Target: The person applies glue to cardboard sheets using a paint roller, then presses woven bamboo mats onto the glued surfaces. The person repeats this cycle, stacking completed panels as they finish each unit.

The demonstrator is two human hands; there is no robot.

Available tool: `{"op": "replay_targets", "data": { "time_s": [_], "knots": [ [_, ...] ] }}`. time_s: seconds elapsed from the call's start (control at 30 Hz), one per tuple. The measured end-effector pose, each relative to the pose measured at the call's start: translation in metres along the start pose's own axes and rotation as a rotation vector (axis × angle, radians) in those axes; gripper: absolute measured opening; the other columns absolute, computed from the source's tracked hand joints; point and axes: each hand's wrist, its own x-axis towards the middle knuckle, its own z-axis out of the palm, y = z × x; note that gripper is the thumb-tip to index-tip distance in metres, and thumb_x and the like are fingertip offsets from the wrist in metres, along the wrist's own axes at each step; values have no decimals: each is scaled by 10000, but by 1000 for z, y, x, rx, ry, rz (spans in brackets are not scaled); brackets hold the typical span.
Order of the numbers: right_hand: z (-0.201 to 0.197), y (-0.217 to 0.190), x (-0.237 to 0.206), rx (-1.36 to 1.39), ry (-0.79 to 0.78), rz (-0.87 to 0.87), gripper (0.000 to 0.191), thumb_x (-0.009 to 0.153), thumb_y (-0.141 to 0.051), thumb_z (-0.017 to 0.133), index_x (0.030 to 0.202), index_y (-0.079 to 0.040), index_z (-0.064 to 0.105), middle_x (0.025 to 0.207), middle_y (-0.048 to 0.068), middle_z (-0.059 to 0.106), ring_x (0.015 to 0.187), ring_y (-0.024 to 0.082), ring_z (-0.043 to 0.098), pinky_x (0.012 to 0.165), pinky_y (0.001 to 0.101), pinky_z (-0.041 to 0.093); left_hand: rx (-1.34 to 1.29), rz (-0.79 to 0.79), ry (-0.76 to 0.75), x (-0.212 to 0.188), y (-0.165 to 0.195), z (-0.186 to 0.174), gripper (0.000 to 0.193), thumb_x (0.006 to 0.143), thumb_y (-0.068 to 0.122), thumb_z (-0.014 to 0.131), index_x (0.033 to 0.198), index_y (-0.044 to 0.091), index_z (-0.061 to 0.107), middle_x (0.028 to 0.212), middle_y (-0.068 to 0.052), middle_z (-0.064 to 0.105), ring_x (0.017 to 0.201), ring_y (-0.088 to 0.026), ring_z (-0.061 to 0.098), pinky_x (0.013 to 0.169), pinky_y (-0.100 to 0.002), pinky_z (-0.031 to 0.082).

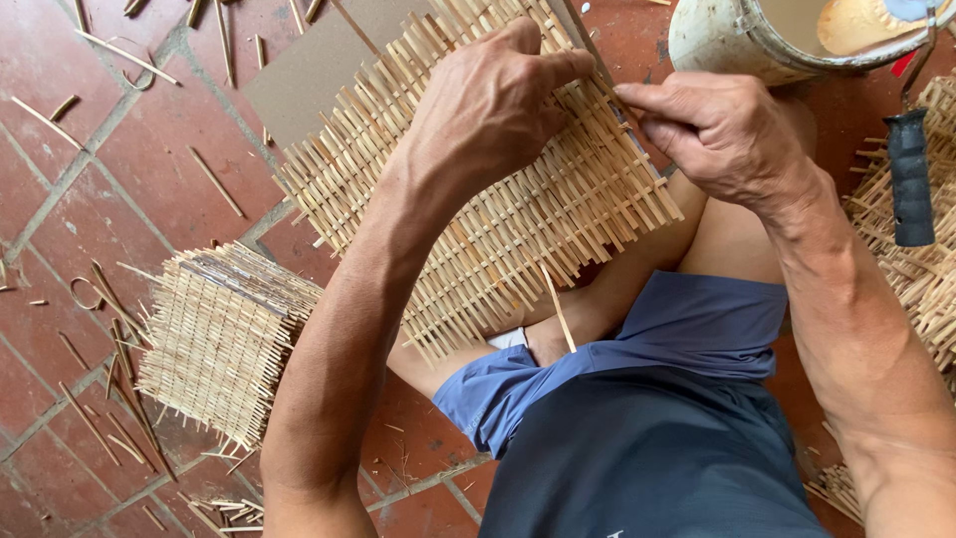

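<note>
Seated person, head camera looking down over lap and red tiled floor.

Work piece: a flat rectangular lattice panel of pale split-bamboo slivers, woven in rows with stub ends bristling out on every edge. It lies tilted across the bare knee, its far end over a grey-brown card sheet on the tiles.

Left hand: curled down on the upper part of the panel, fingers pressed into the weave, thumb stretched toward the right edge. It pins the panel; whether it grips a single sliver I cannot tell.

Right hand: nearly closed, thumb and forefinger pinched together at the panel's upper right edge, apparently on a thin sliver end; the tips meet just beside the left thumb.

Handling, as judged: light, airy, stiff along the slivers but springy across them. Single slivers look brittle and likely to snap or slide out if tugged sideways. Stub ends are sharp. Best held flat-palmed over the woven middle, or by a whole edge, not by one stick.

Around: a finished stack of like woven bamboo panels on the floor at left, loose bamboo offcuts scattered, a dirty white plastic bucket at top right, a black-handled tool beside more weave at right.
</note>
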Motion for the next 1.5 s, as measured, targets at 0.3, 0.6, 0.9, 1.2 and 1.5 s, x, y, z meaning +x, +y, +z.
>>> {"op": "replay_targets", "data": {
  "time_s": [0.3,0.6,0.9,1.2,1.5],
  "knots": [
    [-12,-12,11,-117,-74,-3,365,969,5,658,1331,10,698,972,124,703,832,216,682,754,315,549,-5,42,60,-1,-4,3,412,859,186,802,1260,262,751,850,-65,615,689,-192,583,578,-373,516],
    [-19,-42,20,-35,-154,440,398,952,-63,654,1348,-36,690,950,112,771,774,130,696,697,264,549,-16,-14,13,2,-4,3,342,966,155,734,1290,263,740,909,-85,657,719,-206,627,618,-399,538],
    [-21,-43,-11,61,-72,272,379,945,-12,686,1323,-28,708,1006,83,752,878,114,700,765,238,547,-34,11,21,3,-3,0,355,924,168,750,1267,259,750,952,-116,645,759,-211,630,636,-391,558],
    [-14,-34,-19,89,-12,234,282,953,-15,738,1234,-33,745,963,77,750,834,135,688,734,242,539,-14,0,-19,0,2,-5,405,897,154,760,1293,233,734,880,-86,595,702,-207,564,583,-388,507],
    [-20,-42,-16,22,-79,309,310,940,-63,706,1247,-30,737,1000,102,770,853,145,707,748,273,548,-25,9,-2,-1,2,-3,394,898,139,762,1281,231,744,925,-104,606,701,-194,572,569,-367,515]
  ]
}}
